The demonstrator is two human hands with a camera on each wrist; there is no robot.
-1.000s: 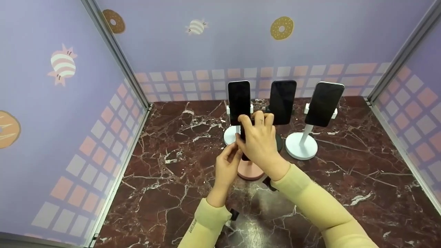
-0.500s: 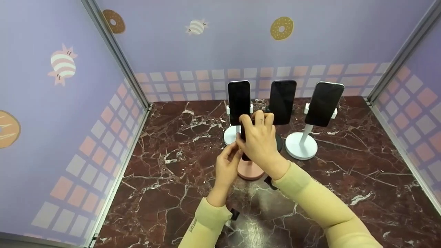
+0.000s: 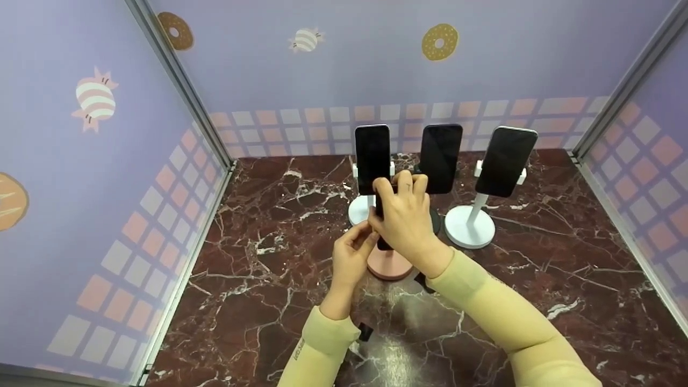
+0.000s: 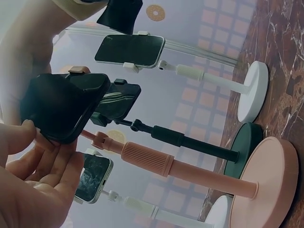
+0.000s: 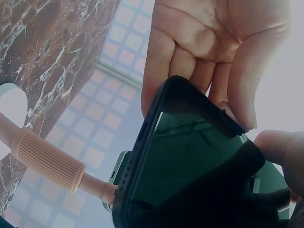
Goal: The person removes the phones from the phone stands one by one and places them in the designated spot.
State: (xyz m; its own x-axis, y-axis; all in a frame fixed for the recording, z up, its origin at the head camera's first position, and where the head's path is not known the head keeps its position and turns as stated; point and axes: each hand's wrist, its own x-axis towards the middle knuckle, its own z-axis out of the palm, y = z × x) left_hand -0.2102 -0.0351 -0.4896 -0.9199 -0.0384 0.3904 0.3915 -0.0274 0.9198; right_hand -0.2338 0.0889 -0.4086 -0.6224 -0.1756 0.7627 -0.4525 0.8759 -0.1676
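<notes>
A black smartphone (image 4: 66,102) sits at the head of a pink phone stand (image 4: 213,178), whose pink clamp pad shows at one edge. My left hand (image 3: 352,255) pinches the phone's left edge, thumb in front and fingers curled behind. My right hand (image 3: 406,217) reaches over the phone and grips its upper right part; in the left wrist view it is partly hidden behind the phone. In the right wrist view the phone (image 5: 185,156) has its screen towards the camera, with the left hand above and the right thumb (image 5: 280,147) at the right.
Behind stand a white stand with a phone (image 3: 372,158), a dark green stand with a phone (image 3: 442,156), and at the right another white stand with a phone (image 3: 507,161). A marbled table (image 3: 252,322) lies between patterned panels (image 3: 344,80).
The left hand has shifted very slightly left while keeping its pinch. The right hand stays almost still, and the stands have not moved.
</notes>
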